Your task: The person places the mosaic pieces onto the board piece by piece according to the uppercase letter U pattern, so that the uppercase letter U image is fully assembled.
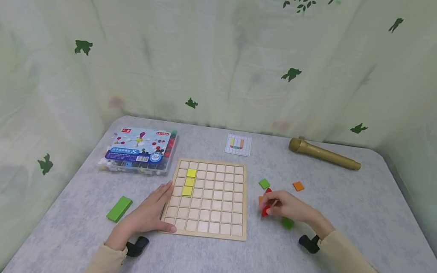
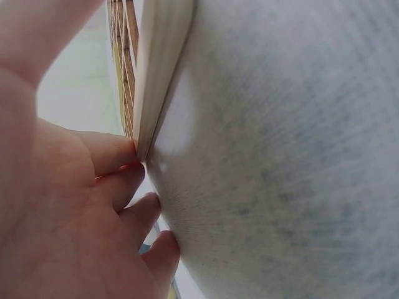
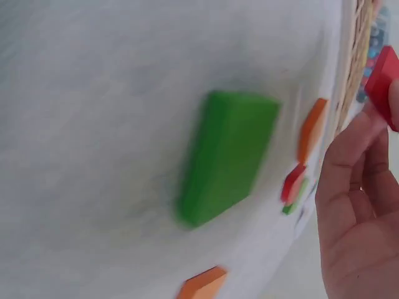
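My right hand [image 1: 288,205] pinches a flat red tile [image 3: 381,86] between thumb and fingers, just right of the wooden grid board [image 1: 245,218]. Under and around that hand lie a thick green block [image 3: 234,159], an orange tile [image 3: 311,132], another red tile [image 3: 292,183] and a thin green tile [image 1: 264,183]. My left hand [image 1: 147,211] rests against the board's left edge, fingers extended along it and thumb on the front rim near the corner. Three yellow tiles [image 1: 189,182] sit in a column in the board's second column of cells.
A pattern card [image 1: 238,145] with a coloured U shape lies behind the board. At the back left is a clear-sided kit box [image 1: 136,149]; a gold microphone-shaped object [image 1: 325,154] lies at the back right. A long green block [image 1: 119,209] is left of my left hand, an orange tile [image 1: 298,186] farther right.
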`<state>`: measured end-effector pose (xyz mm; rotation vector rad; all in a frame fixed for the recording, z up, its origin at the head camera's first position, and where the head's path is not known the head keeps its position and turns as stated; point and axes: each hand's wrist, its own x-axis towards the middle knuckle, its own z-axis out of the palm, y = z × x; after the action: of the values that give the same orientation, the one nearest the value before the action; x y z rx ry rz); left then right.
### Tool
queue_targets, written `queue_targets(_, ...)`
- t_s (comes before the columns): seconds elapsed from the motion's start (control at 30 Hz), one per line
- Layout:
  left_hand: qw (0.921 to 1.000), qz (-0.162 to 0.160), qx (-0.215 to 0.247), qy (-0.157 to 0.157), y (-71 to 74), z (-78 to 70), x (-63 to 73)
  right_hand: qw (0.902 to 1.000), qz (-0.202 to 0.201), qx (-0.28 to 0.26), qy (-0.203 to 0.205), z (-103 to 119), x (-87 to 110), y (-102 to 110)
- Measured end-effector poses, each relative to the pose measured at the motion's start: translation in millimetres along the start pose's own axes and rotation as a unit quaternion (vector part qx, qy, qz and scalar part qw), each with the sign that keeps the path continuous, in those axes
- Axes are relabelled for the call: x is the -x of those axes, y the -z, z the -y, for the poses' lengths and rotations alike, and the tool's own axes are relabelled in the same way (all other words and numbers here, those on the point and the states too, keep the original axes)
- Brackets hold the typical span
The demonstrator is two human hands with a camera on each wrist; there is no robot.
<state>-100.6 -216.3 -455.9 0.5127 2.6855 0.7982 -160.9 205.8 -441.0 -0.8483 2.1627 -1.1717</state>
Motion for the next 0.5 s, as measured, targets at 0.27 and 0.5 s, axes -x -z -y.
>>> queue_targets(0.27, 1.0000, -0.001, 0.001, -0.002, 0.2, 0.3, 0.0, 0.9986, 0.001, -0.053, -0.003, 16.4, -22.2, -7.0)
queue_targets(0.5, 1.0000, -0.001, 0.004, -0.002, 0.3, 0.1, 0.3, 0.9961, -0.008, -0.088, -0.003, 25.2, -48.5, -16.9)
